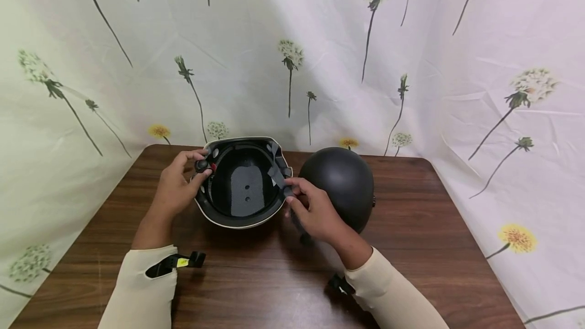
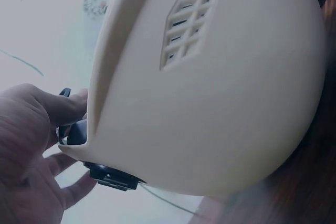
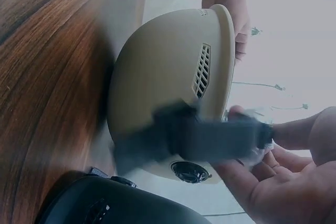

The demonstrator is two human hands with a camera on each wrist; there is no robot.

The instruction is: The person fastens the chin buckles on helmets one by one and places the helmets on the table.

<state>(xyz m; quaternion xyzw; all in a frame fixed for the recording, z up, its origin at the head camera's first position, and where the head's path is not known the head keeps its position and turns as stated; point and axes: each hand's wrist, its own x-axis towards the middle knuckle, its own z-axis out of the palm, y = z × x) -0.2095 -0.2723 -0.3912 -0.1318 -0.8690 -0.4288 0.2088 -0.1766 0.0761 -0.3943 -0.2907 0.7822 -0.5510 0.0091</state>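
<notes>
A cream helmet lies upside down on the table, its black padded inside facing up. At its left edge my left hand pinches a black round knob with a red part beside it; in the left wrist view, the fingers reach over the rim of the shell. My right hand pinches a dark strap at the helmet's right rim. In the right wrist view, the loose length of the strap hangs blurred across the shell, with shiny clear plastic by the fingertips.
A matte black helmet sits dome up on the table, right of the cream one and close behind my right hand. The brown wooden table backs onto a white curtain printed with dandelions.
</notes>
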